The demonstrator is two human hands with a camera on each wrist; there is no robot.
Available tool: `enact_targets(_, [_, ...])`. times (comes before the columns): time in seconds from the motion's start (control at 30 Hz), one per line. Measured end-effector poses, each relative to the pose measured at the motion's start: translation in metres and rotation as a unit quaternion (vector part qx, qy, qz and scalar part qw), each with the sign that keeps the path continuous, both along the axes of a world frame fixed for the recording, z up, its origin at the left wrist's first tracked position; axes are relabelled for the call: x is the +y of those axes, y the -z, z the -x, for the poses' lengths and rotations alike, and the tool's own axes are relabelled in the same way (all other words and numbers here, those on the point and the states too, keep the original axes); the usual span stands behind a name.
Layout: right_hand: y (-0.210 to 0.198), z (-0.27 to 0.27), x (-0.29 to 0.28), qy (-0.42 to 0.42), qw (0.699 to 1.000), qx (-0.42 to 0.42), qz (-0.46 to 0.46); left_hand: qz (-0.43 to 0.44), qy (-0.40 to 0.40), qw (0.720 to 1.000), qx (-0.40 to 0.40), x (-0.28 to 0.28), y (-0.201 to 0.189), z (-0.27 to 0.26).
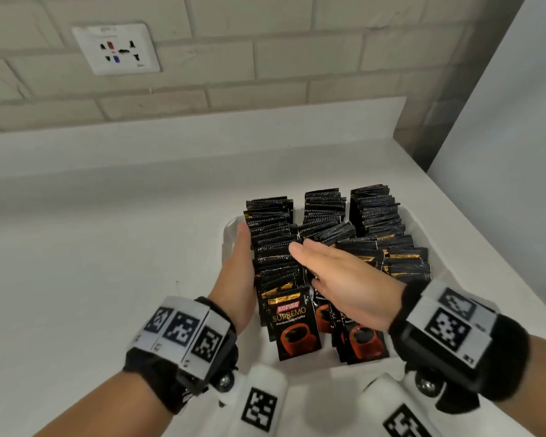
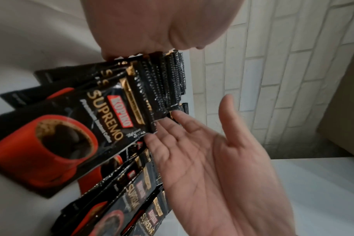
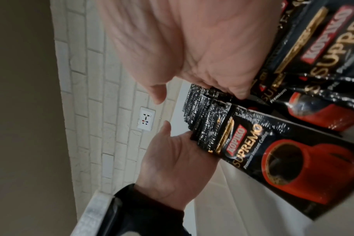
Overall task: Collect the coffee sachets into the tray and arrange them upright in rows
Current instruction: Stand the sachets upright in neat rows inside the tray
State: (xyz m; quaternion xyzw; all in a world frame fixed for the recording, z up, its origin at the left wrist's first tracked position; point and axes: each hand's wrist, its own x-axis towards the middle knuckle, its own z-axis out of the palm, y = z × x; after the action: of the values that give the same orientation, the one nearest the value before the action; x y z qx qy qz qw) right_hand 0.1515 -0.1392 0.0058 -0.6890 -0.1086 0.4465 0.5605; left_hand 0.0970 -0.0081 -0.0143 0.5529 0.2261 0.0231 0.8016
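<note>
Your left hand: flat against left row of sachets | your right hand: flat, fingers straight on middle row | tray: on counter

Head view: even, soft indoor light, faint shadows on the white counter, wide-angle bend in the brick wall lines. Wrist views dimmer, motion-blurred; near palms washed out and out of focus. Specular glare on the glossy coffee sachets; strong edge distortion.
</note>
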Motion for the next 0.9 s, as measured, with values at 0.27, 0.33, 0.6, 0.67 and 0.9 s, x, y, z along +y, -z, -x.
enact_targets(0.27, [0.015,-0.001,0.028,0.042,0.998,0.037,-0.03,0.064,0.0,0.998,-0.005,-0.001,0.006,-0.009])
enact_targets(0.33, [0.021,-0.001,0.031,0.064,0.997,0.04,-0.023,0.067,-0.001,0.998,-0.014,-0.001,0.008,-0.009])
enact_targets(0.6, [0.043,-0.008,0.04,0.085,0.995,0.03,-0.045,0.034,0.003,0.999,-0.018,0.002,0.014,-0.008])
enact_targets(0.67, [0.045,-0.01,0.042,0.087,0.995,0.022,-0.04,0.02,-0.009,1.0,-0.022,0.003,0.011,-0.009])
enact_targets(0.9, [0.049,-0.019,0.053,0.115,0.992,-0.014,-0.04,0.023,-0.002,1.0,-0.018,0.009,0.002,-0.019])
